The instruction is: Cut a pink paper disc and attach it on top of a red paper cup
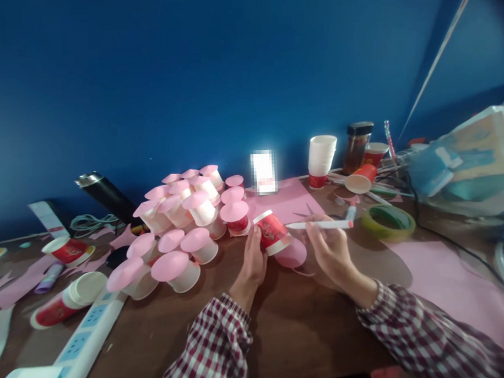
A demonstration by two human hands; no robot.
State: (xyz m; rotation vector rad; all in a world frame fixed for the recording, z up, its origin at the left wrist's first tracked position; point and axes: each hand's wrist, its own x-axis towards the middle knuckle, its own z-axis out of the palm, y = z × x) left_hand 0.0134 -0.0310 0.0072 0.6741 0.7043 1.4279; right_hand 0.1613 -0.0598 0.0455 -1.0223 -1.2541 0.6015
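My left hand point(254, 259) is closed around a red paper cup point(272, 232), which is tilted sideways with its white rim up and to the left. In my right hand point(331, 252) is a white marker pen point(319, 225) with a red end, held nearly level, its other end pointing at the cup. A pink paper disc point(292, 254) is just behind the cup's lower side; whether it touches the cup I cannot tell. Left of my hands stand several upturned paper cups topped with pink paper discs point(170, 266). Scissors point(304, 211) lie partly hidden behind my right hand.
Pink paper sheets point(445, 287) lie at the right and back. A tape roll point(387, 222), a cup stack point(322, 153), a jar point(358, 146) and a plastic bag point(461, 154) occupy the right. A power strip point(85, 335), fallen cups point(68, 300) and a black flask point(107, 197) are left.
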